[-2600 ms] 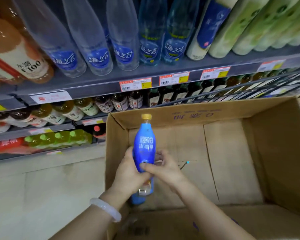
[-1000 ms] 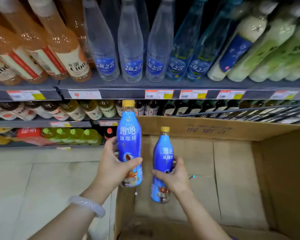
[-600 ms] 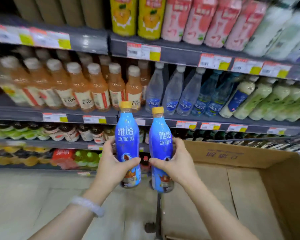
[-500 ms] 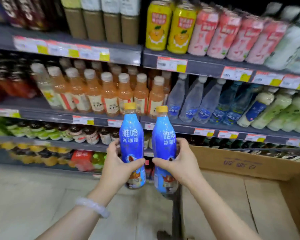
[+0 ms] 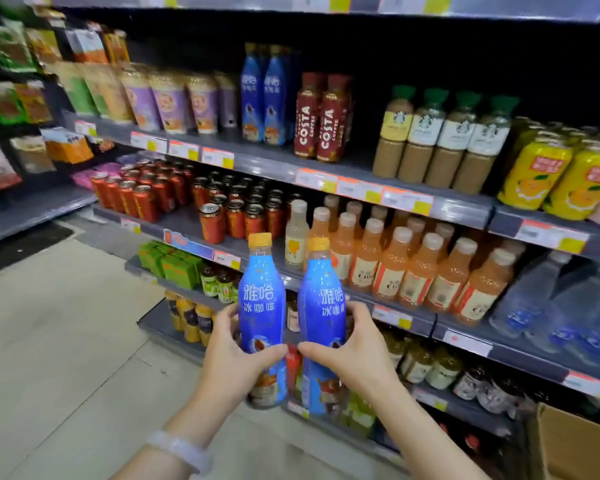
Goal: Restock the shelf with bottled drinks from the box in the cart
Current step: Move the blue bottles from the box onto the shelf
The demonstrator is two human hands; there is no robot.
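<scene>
Bottles, two blue coffee ones, stand upright in front of me, below their row on the shelf point(image 5: 267, 157). My left hand point(image 5: 234, 358) wraps the left bottle point(image 5: 262, 317) low on its body; my right hand point(image 5: 355, 351) wraps the right bottle point(image 5: 321, 323) likewise. Full, they should feel weighty, with stiff plastic and slick sleeves, so I judge this mid-body grip safest. The box point(image 5: 575, 445) sits at far right.

light: even, bright on lower shelves | top recess dark | edges: wide-angle curve, blurred | centre: sharp
</scene>
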